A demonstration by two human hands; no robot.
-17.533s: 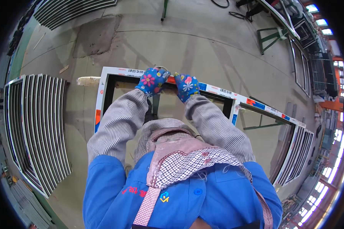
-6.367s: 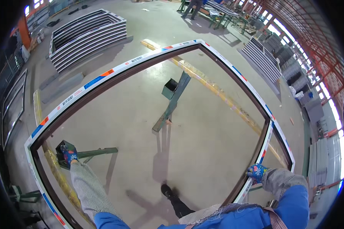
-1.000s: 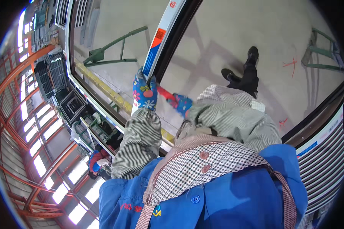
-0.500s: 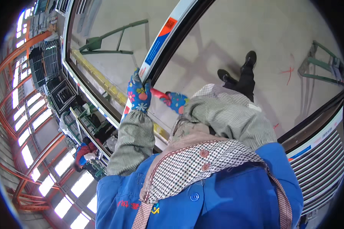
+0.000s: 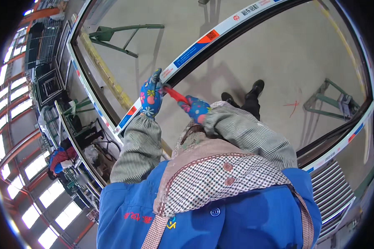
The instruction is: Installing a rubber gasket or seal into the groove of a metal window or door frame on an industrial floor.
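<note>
A large dark frame with white, blue and orange film strips, probably a window frame, lies in front of me, crossed by a middle bar (image 5: 191,53). My left hand (image 5: 150,97), in a blue flowered glove, is closed around this bar near its lower left end. In a matching glove, my right hand (image 5: 197,108) is wrapped round the red handle (image 5: 176,95) of a tool. The tool's tip meets the bar's inner edge right beside my left fingers; its exact shape is too small to make out.
Green metal stands (image 5: 118,35) show through the frame at left, with another green stand (image 5: 332,101) at right. A yellow beam (image 5: 108,76) runs along the left. Slatted panels (image 5: 330,195) lie at lower right. Another person (image 5: 64,159) is at far left.
My view has shifted, so more of the frame's right side shows. The red handle now slants more steeply, and my right hand sits slightly lower relative to the bar. My left hand stays on the bar.
</note>
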